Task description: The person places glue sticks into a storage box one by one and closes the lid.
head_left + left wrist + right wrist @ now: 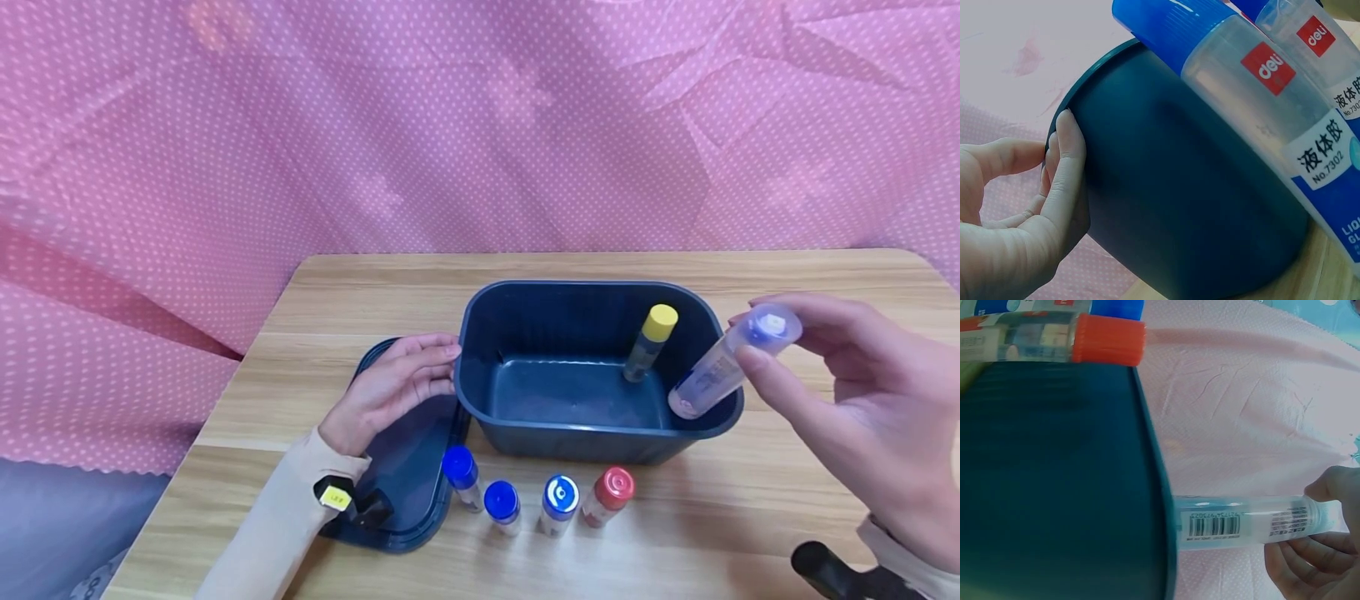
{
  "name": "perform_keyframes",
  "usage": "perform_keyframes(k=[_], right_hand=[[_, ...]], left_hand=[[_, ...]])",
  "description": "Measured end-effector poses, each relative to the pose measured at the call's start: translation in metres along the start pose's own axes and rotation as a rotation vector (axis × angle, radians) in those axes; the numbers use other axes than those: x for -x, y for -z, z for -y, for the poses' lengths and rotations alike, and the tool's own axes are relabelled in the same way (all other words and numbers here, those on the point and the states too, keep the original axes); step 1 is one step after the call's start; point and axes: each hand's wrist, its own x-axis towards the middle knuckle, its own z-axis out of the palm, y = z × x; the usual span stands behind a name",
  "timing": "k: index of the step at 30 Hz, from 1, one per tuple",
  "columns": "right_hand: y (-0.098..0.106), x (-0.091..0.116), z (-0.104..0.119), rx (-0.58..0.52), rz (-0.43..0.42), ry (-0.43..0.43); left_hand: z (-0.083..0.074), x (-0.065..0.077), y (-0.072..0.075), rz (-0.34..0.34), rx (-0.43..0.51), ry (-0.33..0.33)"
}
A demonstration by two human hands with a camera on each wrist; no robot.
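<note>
A dark blue plastic bin (592, 431) stands on the table. My left hand (397, 379) touches its left rim with the fingertips, the fingers fairly straight. With thumb and fingers, my right hand (862, 375) grips a clear liquid glue bottle (708, 379) with a translucent, pale violet cap end. That bottle is tilted, its lower end inside the bin at the right; the right wrist view shows a barcode on the bottle (1216, 525). Inside the bin, a yellow-capped glue bottle (651, 342) leans near the right back.
In front of the bin stand three blue-capped glue bottles (502, 504) and a red-capped one (611, 492). The bin's dark blue lid (408, 475) lies on the wooden table (352, 287) beneath my left forearm. A pink dotted cloth (480, 125) hangs behind.
</note>
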Motion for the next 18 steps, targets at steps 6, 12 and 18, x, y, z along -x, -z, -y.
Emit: perform_keyframes(k=[6, 12, 18], right_hand=[[-0.005, 0.001, -0.001, 0.084, 0.03, -0.031], [-0.014, -0.002, 0.008, 0.394, 0.076, -0.09], [-0.016, -0.002, 0.009, 0.57, 0.138, -0.147]], left_hand=[[-0.001, 0.001, -0.001, 0.002, -0.002, 0.004], [-0.001, 0.001, -0.001, 0.004, 0.007, 0.001], [0.0, 0.0, -0.001, 0.006, 0.001, -0.008]])
